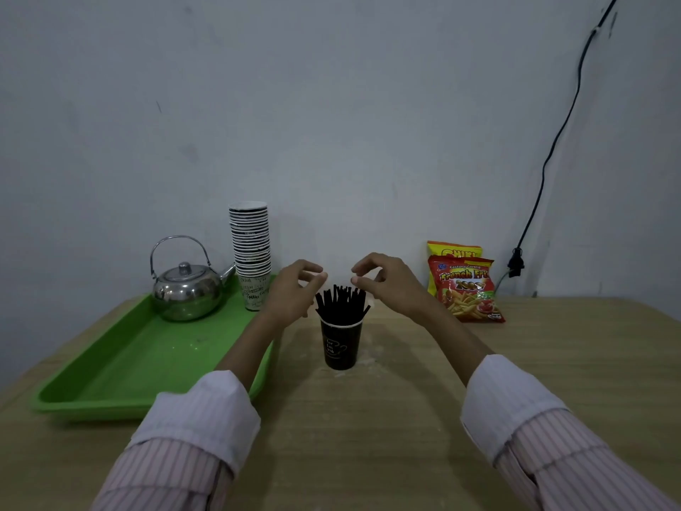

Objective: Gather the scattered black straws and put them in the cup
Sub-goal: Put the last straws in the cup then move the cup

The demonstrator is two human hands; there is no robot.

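Straws [341,302]: black, bunched upright in the black paper cup [341,344], long axes near vertical, tips fanning slightly outward above the white rim. Cup stands on the counter [405,418] at centre of view, near the right edge of the green tray [121,366]. No loose straws show on the visible part of the counter. Judgement: gathering is done or nearly so, with at most some tidying of the bundle to do. Left hand [293,293] hovers to the left of the straw tips and right hand [383,280] to the right. Both are at about tip height or a little above, with the bundle between them and slightly below. Both hands: fingers loosely curled, thumb and forefinger close to each other, nothing seen pinched in either. The right hand's fingertips sit nearest the tips, close to the rightmost straws; whether they touch, cannot tell. The left hand looks a little apart from the bundle. Key relation: the straws point up into the gap between the hands, so any next touch would come from above or inward from the sides. A sideways push on the tips could tip the light cup, so contact is judged best kept gentle. Elsewhere: steel kettle [188,289] and stack of paper cups [250,248] at the tray's far end, two snack bags [468,289] against the wall at right.
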